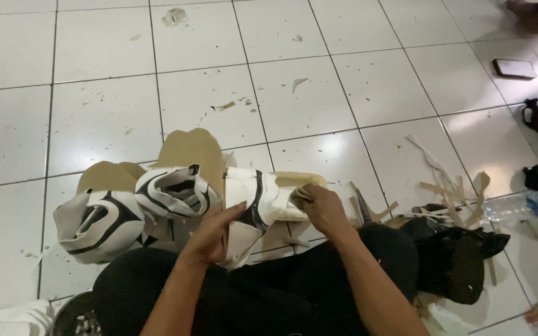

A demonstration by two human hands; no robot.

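Observation:
I sit on a white tiled floor with my dark-trousered legs in front of me. My left hand [210, 235] grips the lower edge of a white panel with black curved stripes [250, 199]. My right hand [322, 208] pinches the same panel's cream-coloured right end [294, 182]. To the left lie two more curled white-and-black panels [98, 224], [172, 190], with tan backing pieces [191, 149] behind them.
Tan offcut strips [449, 190] and scissors [363, 208] lie to the right, beside a black bag [456, 258] and a plastic bottle [524, 205]. A phone [514, 68] rests far right. Scraps dot the floor tiles [104, 118].

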